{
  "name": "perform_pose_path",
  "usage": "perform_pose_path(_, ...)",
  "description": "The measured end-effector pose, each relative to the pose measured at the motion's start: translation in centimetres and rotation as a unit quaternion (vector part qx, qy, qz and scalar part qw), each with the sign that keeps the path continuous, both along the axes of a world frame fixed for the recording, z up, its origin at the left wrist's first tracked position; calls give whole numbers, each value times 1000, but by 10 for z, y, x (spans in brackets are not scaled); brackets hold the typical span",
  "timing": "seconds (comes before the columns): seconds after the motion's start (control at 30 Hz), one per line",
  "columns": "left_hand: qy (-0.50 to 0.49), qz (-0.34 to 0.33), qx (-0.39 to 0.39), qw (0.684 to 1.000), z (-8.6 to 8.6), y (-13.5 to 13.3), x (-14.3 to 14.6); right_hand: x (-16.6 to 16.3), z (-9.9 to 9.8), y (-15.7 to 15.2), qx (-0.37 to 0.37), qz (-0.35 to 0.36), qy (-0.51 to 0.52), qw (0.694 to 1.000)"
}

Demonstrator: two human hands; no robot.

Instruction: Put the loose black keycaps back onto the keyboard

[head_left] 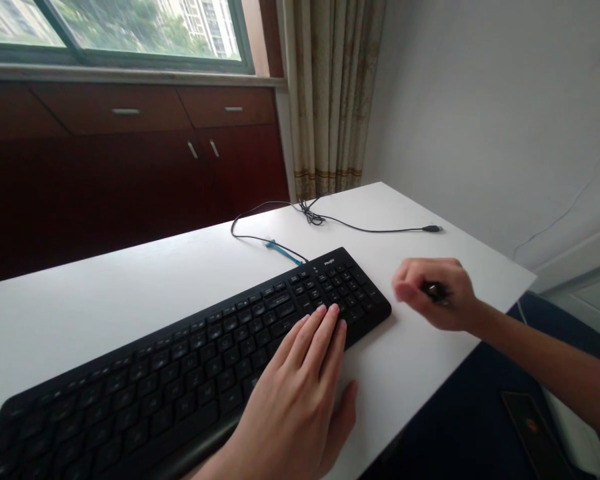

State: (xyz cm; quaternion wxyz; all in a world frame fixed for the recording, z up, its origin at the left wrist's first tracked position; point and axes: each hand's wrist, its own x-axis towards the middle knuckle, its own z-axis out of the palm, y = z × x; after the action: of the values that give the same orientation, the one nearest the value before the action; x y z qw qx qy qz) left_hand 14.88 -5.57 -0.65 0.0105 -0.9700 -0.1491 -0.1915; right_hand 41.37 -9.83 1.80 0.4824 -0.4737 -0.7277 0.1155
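Observation:
A black keyboard (180,360) lies diagonally across a white table (105,287). My left hand (300,393) rests flat on the keyboard's right part, fingers stretched out together over the keys. My right hand (433,293) hovers just right of the keyboard, fingers curled around a small dark object (436,291) that I cannot name. The keyboard's black cable (330,220) runs from its back edge across the table to a USB plug (433,229), with a teal tie (283,251) on it.
A dark wooden cabinet (130,160) with drawers stands under the window behind the table. A patterned curtain (333,93) hangs at the corner. A white wall is on the right. The table's right edge runs close to my right arm.

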Motion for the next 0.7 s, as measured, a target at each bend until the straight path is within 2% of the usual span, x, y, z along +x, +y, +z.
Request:
perform_pose_path(0.07,0,-2,1,1000,1,-1,0,-18,8,5,-28,-44,205,977)
perform_pose_path(0.1,0,-1,1,1000,1,-1,0,-27,13,8,-56,-25,279,958)
perform_pose_path(0.2,9,3,-2,1000,1,-2,0,-51,23,17,-65,47,381,921)
perform_pose_path(0.27,17,6,-6,1000,0,-2,0,-61,21,22,-78,49,377,922)
perform_pose_path(0.37,20,8,-15,1000,-1,-2,-2,-66,11,27,-147,8,337,930)
perform_pose_path(0.43,22,8,-20,1000,-3,-2,-3,-64,10,31,-178,7,334,925)
perform_pose_path(0.57,24,5,-22,999,-4,-2,-4,-52,22,41,-163,15,367,916)
perform_pose_path(0.63,24,6,-22,999,-3,-2,-4,-38,21,46,-153,-46,334,929)
perform_pose_path(0.7,24,3,-14,1000,0,-3,-6,-19,13,50,-182,-156,220,946)
